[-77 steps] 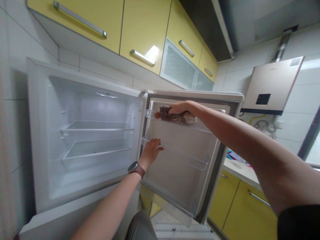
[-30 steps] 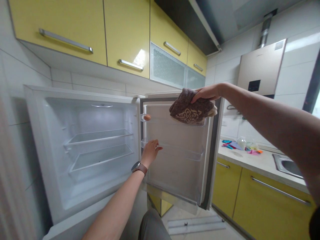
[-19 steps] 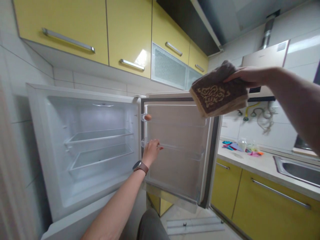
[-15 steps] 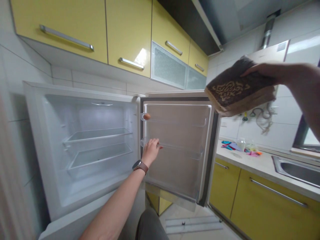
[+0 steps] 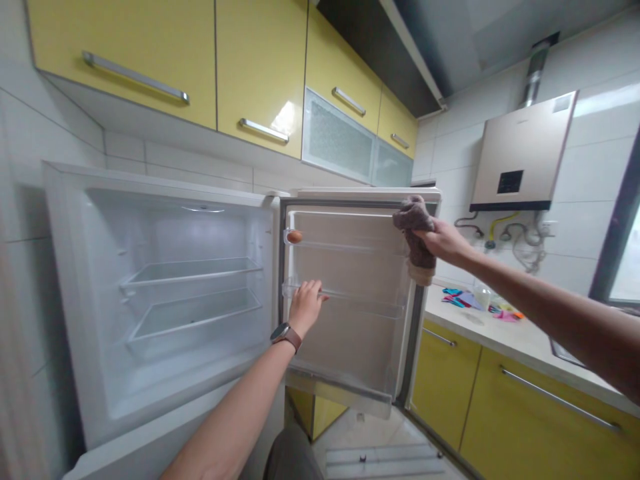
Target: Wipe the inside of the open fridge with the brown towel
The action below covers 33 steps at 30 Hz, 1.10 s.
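The right hand (image 5: 443, 240) is closed round a brown cloth (image 5: 421, 257), pinching it into a bunch by the outer upper corner of the fridge door (image 5: 345, 347). Half a second ago the cloth hung flat beyond that edge, its pale pattern showing; now it is crumpled back at the door, so the work in hand seems to centre on that corner. Whether it touches the door, I cannot tell. The left hand (image 5: 306, 305) stays at the middle rack (image 5: 367, 307), fingers bent over its rim; how firmly they grip is unclear. A watch (image 5: 286, 335) is on that wrist.

Counting outward: one cloth in hand, three door racks, one egg (image 5: 295, 237) at the hinge end of the upper rack (image 5: 350, 247), unmoved, and two shelves (image 5: 195, 275) inside the fridge. Beyond, coloured cloths (image 5: 463, 298) too jumbled to count lie on the tabletop (image 5: 505, 335), below one water heater (image 5: 525, 153).
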Tool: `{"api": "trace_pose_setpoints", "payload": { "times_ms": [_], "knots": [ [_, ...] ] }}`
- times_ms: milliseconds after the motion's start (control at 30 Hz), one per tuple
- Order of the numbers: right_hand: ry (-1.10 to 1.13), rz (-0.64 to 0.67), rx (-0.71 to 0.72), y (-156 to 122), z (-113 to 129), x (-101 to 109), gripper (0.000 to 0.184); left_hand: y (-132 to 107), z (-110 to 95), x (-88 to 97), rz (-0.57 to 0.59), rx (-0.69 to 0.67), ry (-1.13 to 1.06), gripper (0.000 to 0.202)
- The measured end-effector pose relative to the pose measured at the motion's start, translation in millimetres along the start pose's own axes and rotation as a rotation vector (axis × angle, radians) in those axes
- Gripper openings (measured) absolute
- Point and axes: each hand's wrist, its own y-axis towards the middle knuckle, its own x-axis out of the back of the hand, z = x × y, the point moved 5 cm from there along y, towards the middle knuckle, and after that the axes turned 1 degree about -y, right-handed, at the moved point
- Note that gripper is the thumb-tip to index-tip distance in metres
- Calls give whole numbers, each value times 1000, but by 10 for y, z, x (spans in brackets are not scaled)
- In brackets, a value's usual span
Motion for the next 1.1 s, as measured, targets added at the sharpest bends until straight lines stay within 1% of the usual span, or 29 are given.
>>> {"api": "trace_pose_setpoints", "payload": {
  "times_ms": [67, 100, 200, 233, 267, 367, 500, 600, 700, 900, 967, 1033, 1100],
  "knots": [
    [-153, -116, 91, -153, 125, -189, 48, 1, 4, -16, 3, 2, 6, 11],
    [-222, -160, 182, -206, 179, -272, 53, 0, 8, -22, 2, 1, 8, 11],
    [-364, -206, 493, -288, 274, -510, 67, -8, 28, -30, -7, -1, 8, 8],
    [-406, -224, 556, -293, 278, -573, 70, -12, 34, -30, -7, -1, 5, 8],
    [-446, -246, 589, -289, 276, -626, 73, -15, 38, -27, -8, -1, 2, 8],
    [-526, -289, 633, -282, 303, -756, 77, -21, 36, -17, -4, -1, -4, 10],
    [-583, -282, 695, -317, 505, -892, 74, -17, 29, -23, -3, 5, -4, 13],
    [-622, -254, 707, -289, 756, -981, 75, -13, 24, -37, -8, -2, -6, 11],
    [-621, -217, 716, -191, 1054, -1114, 71, -18, 17, -43, -1, -14, 0, 11],
    [-512, -182, 754, 52, 1644, -1545, 62, -39, 24, -35, -3, -29, 21, 13],
    [-492, -178, 765, 117, 1827, -1656, 60, -40, 43, -45, 4, -28, 35, 14],
    [-485, -161, 770, 172, 1983, -1709, 59, -39, 67, -57, 10, -26, 54, 14],
    [-482, -133, 774, 209, 2085, -1709, 58, -38, 93, -64, 13, -22, 68, 14]
  ]
}}
